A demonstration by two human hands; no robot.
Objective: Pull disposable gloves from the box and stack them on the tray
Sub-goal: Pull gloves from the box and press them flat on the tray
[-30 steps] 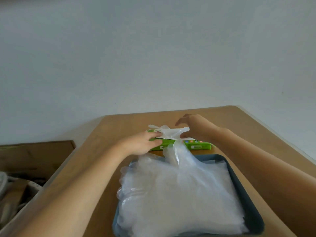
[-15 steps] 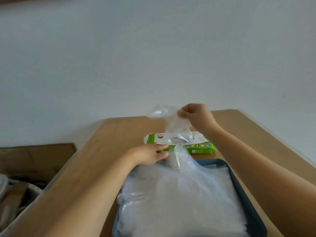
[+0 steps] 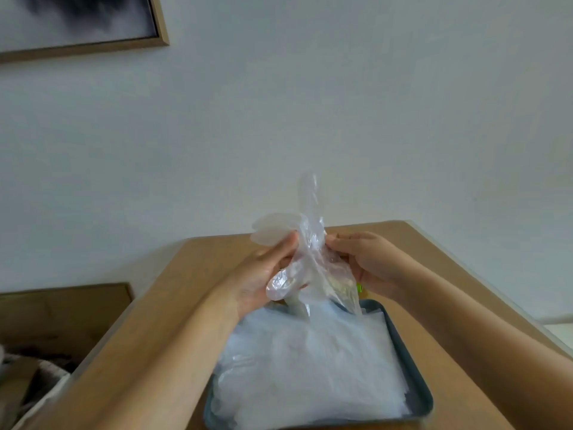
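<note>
Hands meet just below the centre of the frame around a single clear disposable glove (image 3: 310, 243), held up above a wooden table (image 3: 434, 252). The left hand (image 3: 263, 274) curls its fingers and thumb round the glove's left side, where flat plastic fingers fan out toward the wall. The right hand (image 3: 369, 265) pinches the crumpled film from the right, fingertips bent inward. One strip of the glove stands upright above both hands, and its lower end hangs down to the stack of gloves (image 3: 310, 367) heaped in a dark tray (image 3: 417, 389) at lower centre. Only a green sliver of the box (image 3: 359, 287) shows, just beyond the tray's far edge and below the right hand; the rest is hidden behind the held glove. A framed picture (image 3: 77, 23) hangs on the pale wall (image 3: 341, 103) at upper left, and a brown cardboard carton (image 3: 62, 311) sits beside the table at lower left.
</note>
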